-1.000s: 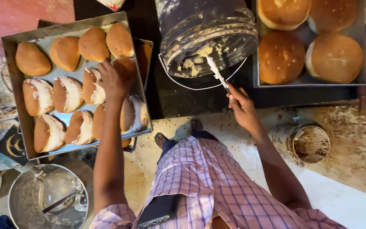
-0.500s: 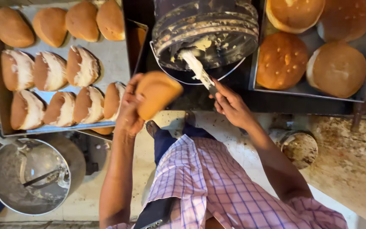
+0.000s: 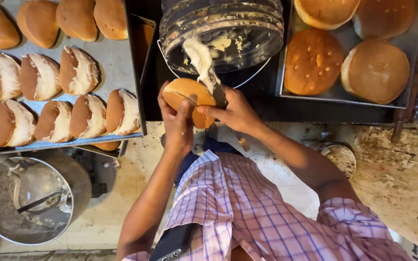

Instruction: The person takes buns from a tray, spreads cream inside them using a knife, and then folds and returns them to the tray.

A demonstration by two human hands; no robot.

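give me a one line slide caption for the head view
Left hand holds a split bun while the right hand brings a cream-loaded knife to it, beside a tray of filled buns.

Warm, fairly bright light fills the frame, strongest in the upper half, where the round buns (image 3: 347, 60) at the upper right glow orange and their domed tops show soft highlights. The metal tray (image 3: 114, 65) at the upper left reflects a pale, dull sheen without hard glare. The clear tub (image 3: 223, 31) at top centre catches smeared reflections along its rim. Shadows are soft; a dark band lies under the trays across the middle. The steel bowl (image 3: 22, 200) at the lower left sits in dimmer light. Detail is sharp at centre, while the white cream on the knife (image 3: 201, 63) is slightly blurred. Straight edges bow outward near the borders.
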